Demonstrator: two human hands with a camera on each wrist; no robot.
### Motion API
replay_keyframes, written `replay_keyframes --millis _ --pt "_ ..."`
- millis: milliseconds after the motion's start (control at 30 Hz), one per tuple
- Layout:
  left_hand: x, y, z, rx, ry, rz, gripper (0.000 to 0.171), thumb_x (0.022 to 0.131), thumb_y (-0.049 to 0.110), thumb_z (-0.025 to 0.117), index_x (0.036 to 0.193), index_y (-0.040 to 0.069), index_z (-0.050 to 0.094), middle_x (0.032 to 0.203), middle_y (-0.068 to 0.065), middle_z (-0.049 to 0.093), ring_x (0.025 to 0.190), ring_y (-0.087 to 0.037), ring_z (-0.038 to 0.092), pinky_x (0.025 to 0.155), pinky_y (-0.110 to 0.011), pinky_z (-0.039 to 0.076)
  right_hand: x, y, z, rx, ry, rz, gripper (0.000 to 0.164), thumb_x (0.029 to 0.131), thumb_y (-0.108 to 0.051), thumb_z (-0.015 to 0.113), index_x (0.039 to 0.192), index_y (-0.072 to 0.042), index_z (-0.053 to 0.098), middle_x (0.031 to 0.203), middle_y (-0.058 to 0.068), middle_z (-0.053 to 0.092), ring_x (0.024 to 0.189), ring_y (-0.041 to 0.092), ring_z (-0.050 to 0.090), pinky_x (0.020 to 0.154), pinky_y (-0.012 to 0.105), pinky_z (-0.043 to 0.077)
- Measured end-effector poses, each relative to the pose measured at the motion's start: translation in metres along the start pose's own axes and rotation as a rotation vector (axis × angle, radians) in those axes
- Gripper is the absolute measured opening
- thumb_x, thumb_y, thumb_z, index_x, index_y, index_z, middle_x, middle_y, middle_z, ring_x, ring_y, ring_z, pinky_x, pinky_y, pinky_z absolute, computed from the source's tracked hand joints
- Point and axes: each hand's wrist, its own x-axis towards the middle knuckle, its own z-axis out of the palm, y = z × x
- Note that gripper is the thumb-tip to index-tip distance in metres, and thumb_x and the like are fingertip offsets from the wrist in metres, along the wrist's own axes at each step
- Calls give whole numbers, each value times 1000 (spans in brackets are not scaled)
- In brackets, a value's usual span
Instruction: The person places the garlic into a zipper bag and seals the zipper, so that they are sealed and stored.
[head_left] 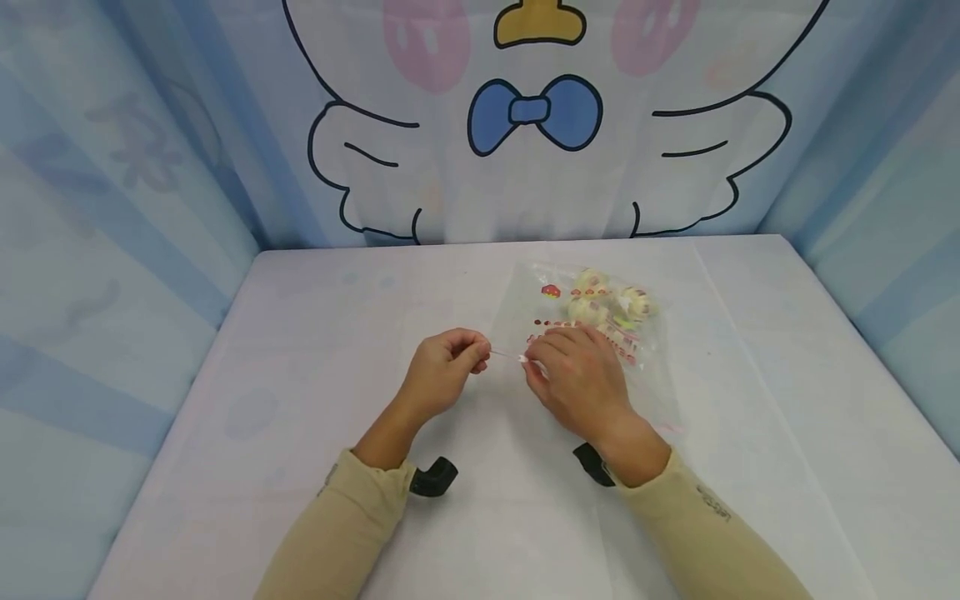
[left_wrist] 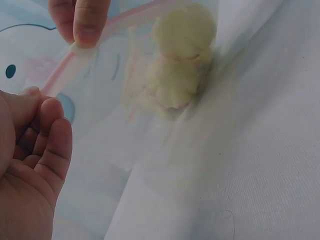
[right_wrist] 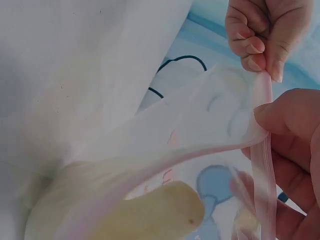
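A clear zip bag (head_left: 517, 304) with red print holds several pale yellow, ridged, rounded lumps (head_left: 588, 312), their exact kind unclear. My left hand (head_left: 442, 371) pinches one end of the bag's pink zip strip (left_wrist: 135, 15) between thumb and fingers. A short way along the same strip, my right hand (head_left: 581, 379) grips it with thumb and fingers. The strip is stretched taut between both hands. In the right wrist view, the two pink edges (right_wrist: 262, 175) stand apart beyond the right hand, so the bag's mouth gapes there. From the head, my right hand hides part of the bag.
A white cloth (head_left: 300, 417) covers the table under the hands and bag. Behind it hangs a curtain (head_left: 525, 192) with a cartoon figure, and blue curtains (head_left: 112, 250) line the sides. Black straps (head_left: 435, 477) show at both wrists.
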Motion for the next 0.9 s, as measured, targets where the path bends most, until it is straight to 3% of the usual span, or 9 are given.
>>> replay_keyframes --millis 500,700,900 --pt "-1 -4 -2 -9 39 1 14 100 12 64 93 1 68 82 -6 65 78 -21 63 80 -48 57 -14 8 -8 18 13 51 9 79 -7 79 87 -6 75 89 5 72 89 24 68 81 40 57" --pt "0 -5 -3 -13 57 23 13 99 10 63 93 0 68 81 -7 64 77 -21 62 77 -46 57 -20 13 -9 1 40 42 13 76 -4 81 87 -5 76 91 6 74 97 27 70 80 42 57" --pt "0 -5 -5 -17 66 40 12 99 8 63 92 0 68 80 -7 64 76 -19 61 77 -47 56 -25 17 -16 -16 -17 75 15 76 -6 83 90 -5 77 94 6 75 100 26 69 81 41 57"
